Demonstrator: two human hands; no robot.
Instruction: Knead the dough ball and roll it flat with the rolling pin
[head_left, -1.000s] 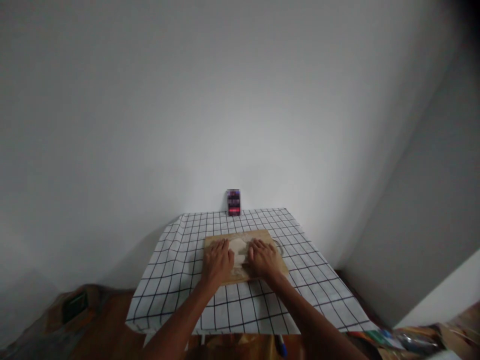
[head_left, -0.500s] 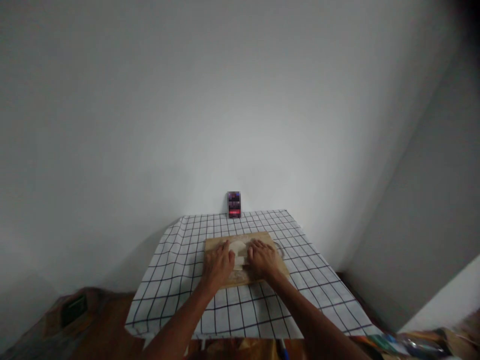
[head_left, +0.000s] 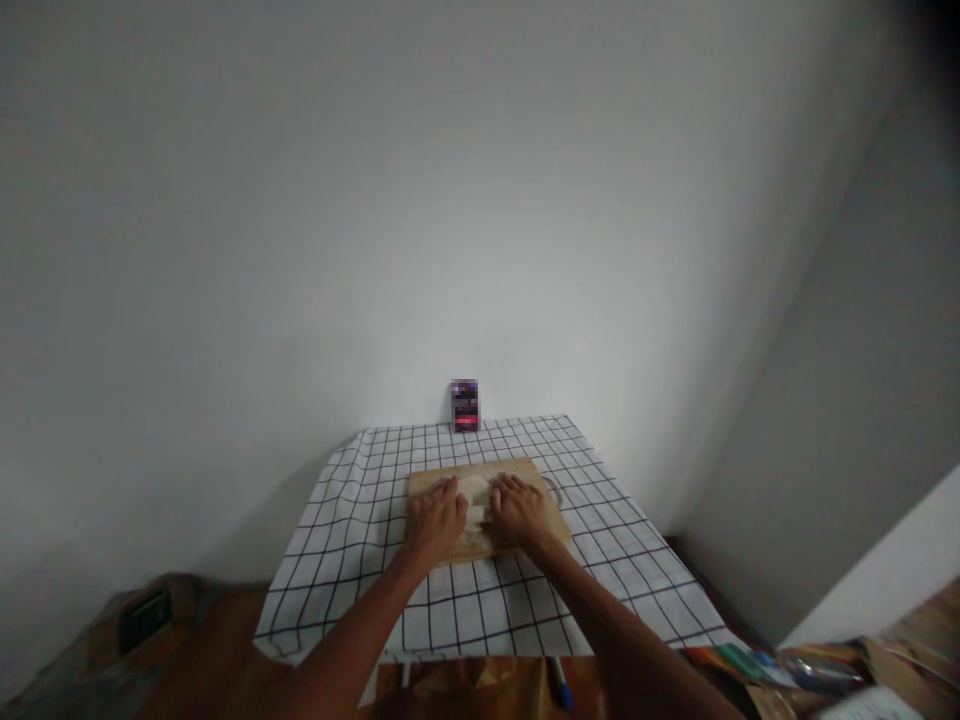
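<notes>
A wooden board [head_left: 466, 550] lies on the table with a flat sheet of pale dough [head_left: 474, 488] on it. Across the near part of the dough runs a pale bar that looks like a rolling pin [head_left: 477, 514], only its middle visible. Its left end is covered by my left hand [head_left: 436, 518], whose fingers point forward over it. On the opposite end rests my right hand [head_left: 519, 508], palm down, closed over the bar. Both thumbs face inward, with the dough showing between them.
A checked white cloth [head_left: 480, 605] covers the table. At its far edge a phone [head_left: 466, 406] leans against the white wall [head_left: 480, 250]. Beyond the near edge lie colourful packets [head_left: 780, 668] at right; a brown box [head_left: 146, 625] is on the floor at left.
The view has shifted slightly, so the table and board appear a little higher. Both hands remain on the bar, which seems a touch farther forward on the board.
</notes>
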